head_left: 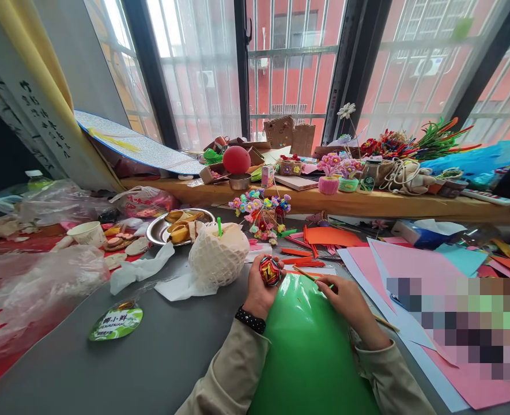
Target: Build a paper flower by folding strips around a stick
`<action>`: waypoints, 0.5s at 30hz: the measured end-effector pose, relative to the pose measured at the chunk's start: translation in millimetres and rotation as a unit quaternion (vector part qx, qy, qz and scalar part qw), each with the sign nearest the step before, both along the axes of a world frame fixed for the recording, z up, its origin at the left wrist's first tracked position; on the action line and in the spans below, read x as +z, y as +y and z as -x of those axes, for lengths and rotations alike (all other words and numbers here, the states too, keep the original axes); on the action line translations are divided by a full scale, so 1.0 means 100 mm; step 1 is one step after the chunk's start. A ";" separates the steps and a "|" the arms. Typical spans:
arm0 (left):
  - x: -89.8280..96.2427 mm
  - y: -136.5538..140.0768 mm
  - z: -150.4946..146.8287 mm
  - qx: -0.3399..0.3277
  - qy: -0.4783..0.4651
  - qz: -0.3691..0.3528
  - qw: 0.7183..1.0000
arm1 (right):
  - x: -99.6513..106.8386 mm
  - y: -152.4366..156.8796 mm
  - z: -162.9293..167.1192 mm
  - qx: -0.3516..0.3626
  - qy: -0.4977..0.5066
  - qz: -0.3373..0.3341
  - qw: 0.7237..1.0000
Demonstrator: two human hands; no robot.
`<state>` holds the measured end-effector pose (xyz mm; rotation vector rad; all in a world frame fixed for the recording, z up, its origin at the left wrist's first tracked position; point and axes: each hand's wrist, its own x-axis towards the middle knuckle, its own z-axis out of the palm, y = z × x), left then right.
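My left hand (259,291) holds a small ball of coiled red, yellow and green paper strips (271,271) up off the grey table (159,357). My right hand (347,300) pinches a thin wooden stick (306,274) whose tip points toward the ball. Both forearms rest around a large green balloon (310,351) that lies against my body. A black beaded band (250,319) sits on my left wrist.
A coconut in white foam netting (218,256) stands just left of my hands, with a metal plate of food (179,226) behind it. Pink, blue and orange paper sheets (410,271) cover the right. Paper flowers (261,216), plastic bags (30,288) and a cluttered wooden sill (367,202) lie beyond.
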<state>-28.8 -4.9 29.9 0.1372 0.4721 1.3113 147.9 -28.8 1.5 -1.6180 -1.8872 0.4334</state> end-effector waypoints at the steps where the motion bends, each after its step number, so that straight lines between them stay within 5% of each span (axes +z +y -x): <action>1: 0.00 0.00 0.00 0.000 -0.003 -0.010 1.000 | -0.01 0.00 0.00 0.000 -0.004 -0.002 1.000; 15: -0.01 -0.01 -0.02 -0.009 0.029 -0.029 0.999 | -0.01 -0.01 0.02 0.005 -0.016 0.011 1.000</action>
